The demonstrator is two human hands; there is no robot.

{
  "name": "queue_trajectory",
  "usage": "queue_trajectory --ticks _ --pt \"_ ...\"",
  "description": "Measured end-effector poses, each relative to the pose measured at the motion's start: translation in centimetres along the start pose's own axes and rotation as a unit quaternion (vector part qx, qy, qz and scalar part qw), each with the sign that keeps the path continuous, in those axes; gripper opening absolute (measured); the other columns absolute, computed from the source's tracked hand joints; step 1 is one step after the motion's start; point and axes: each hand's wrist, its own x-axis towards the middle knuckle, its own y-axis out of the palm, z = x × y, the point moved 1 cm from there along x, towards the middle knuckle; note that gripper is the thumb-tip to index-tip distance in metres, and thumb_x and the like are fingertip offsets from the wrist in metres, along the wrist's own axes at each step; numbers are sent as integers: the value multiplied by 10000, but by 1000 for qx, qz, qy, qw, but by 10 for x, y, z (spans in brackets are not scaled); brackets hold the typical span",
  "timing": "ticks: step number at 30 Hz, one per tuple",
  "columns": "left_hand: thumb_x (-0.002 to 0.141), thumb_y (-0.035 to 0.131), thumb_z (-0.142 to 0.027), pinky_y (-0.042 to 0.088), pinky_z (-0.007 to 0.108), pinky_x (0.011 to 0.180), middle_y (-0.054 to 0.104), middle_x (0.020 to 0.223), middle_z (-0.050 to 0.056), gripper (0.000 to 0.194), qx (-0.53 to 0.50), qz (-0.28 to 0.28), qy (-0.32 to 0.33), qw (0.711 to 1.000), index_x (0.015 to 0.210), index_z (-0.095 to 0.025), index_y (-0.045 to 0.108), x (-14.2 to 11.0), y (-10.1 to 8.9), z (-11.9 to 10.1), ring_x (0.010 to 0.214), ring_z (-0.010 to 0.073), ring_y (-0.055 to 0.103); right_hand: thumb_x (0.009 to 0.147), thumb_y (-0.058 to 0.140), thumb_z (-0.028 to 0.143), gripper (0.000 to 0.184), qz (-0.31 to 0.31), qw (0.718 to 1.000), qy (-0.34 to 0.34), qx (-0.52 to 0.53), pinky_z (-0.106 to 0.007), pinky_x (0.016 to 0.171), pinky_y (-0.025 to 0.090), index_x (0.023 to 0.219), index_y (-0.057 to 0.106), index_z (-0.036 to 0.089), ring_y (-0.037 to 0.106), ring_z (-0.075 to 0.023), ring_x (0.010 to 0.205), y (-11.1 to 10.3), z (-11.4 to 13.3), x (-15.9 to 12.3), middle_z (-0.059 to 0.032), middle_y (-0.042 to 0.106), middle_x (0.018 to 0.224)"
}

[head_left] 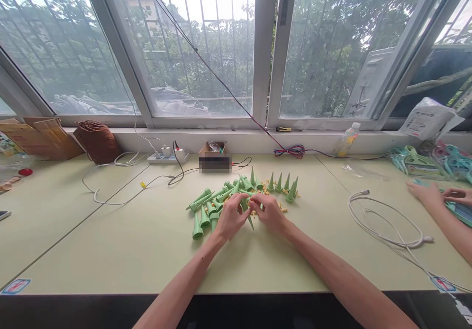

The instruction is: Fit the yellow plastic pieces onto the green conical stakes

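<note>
My left hand (pixel 231 217) is closed around a green plastic watering spike (pixel 251 222), its tip pointing down toward the table. Meeting it at the spike's upper end, my right hand (pixel 272 214) pinches a small yellow plastic piece, mostly hidden by the fingertips. Left of and behind my hands lies a loose pile of green spikes (pixel 204 217), some tipped over and some on their wide ends. Several more spikes (pixel 279 183) stand upright at the back right of the pile. Small yellow pieces (pixel 283 210) are scattered among them and beside my right hand.
Behind the pile are a small open box (pixel 213 148) and a power strip (pixel 167 158) with cables. A coiled white cable (pixel 387 240) lies to the right. Another person's hands (pixel 429 198) work near teal plastic items (pixel 459 213). A bottle (pixel 347 141) stands by the window.
</note>
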Motion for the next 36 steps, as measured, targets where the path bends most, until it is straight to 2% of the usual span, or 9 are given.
queue_trajectory --ticks 8,36 --pt "853 606 -244 491 236 559 650 949 31 153 2 -7 7 1000 993 -191 637 1 -1 -3 595 94 559 961 495 259 171 0 1000 0 -7 -254 569 425 911 644 191 558 -156 646 0 0 -1 -36 637 742" --pt "868 600 -267 481 250 576 636 975 34 166 -4 9 -8 1000 1014 -192 629 0 0 0 575 90 540 945 497 208 142 3 1000 -2 0 -261 591 410 890 628 197 547 -155 641 1 0 -1 -29 637 754"
